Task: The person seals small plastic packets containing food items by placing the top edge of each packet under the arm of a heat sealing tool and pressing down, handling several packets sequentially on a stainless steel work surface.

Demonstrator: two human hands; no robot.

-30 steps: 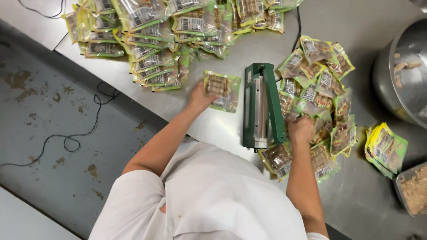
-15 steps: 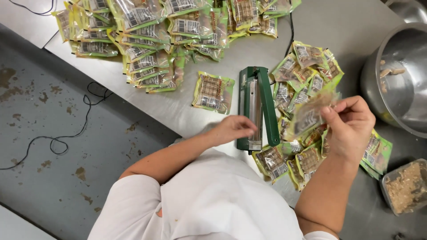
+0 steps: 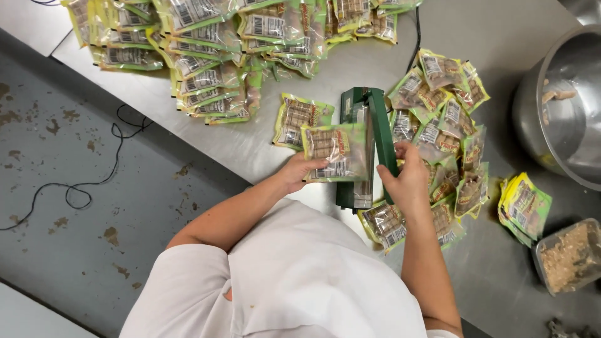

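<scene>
Left hand (image 3: 297, 175): my fingers are pinched on the near edge of the pouch (image 3: 335, 152), thumb on top, holding it flat.
Right hand (image 3: 407, 181): my fingers are curled around the green arm of the heat sealer (image 3: 366, 147), closed on it from the right side.
Pouch: clear-fronted with a yellow-green border, filled with brown pieces; it lies just left of the sealer, its right edge reaching into the sealer's bar.
Sealer: stands on the steel desk (image 3: 263, 144), arm not fully down as far as I can tell.
Doing it well: I judge the open edge should lie straight and unwrinkled across the bar, filling shaken clear of the seam, then the arm pressed evenly.
Risk: a crease or a crumb in the seam would likely leave a weak seal.
Left pile (image 3: 206, 56): many pouches spread across the far side of the desk.
Right pile (image 3: 447, 138): more pouches heaped just beside the sealer.
Also near: a steel bowl (image 3: 563, 119) and a small tub of crumbs (image 3: 570, 256), well apart from my hands.
</scene>
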